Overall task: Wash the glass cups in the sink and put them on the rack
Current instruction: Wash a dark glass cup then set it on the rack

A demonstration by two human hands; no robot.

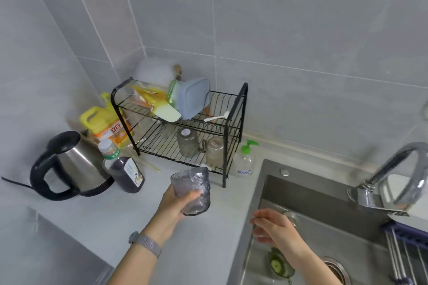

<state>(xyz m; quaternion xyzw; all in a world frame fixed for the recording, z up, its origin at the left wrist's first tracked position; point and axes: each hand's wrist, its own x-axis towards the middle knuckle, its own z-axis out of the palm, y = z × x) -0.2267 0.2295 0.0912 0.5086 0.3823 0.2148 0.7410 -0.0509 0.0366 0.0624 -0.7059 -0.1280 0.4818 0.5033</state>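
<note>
The textured glass cup (192, 192) is sitting in the left hand (176, 203), held above the countertop (97, 220) just left of the sink (308, 194). The left hand is gripping the cup from its 8 o'clock side, thumb lying across the near wall, fingers wrapping the far side out of sight. The cup is tilting, mouth pointing toward 11 o'clock.

The right hand (275, 229) is hovering at the cup's 4 o'clock, apart from it, over the left part of the sink basin. Its fingers are lying loosely extended and holding nothing.

At the cup's 12 o'clock, the black wire rack (234, 109) is standing on the countertop. Two glass cups are resting upside down on its lower tier: the first inverted cup (188, 142) on the left, the second inverted cup (215, 151) just beside it on the right. A blue lidded container (193, 97) is leaning on the upper tier.

A soap pump bottle (244, 159) is standing at the rack's 3 o'clock. A steel kettle (71, 164) and a dark bottle (125, 169) are occupying the cup's 9 to 10 o'clock. The faucet (393, 176) is arching over the sink at the cup's 3 o'clock.
</note>
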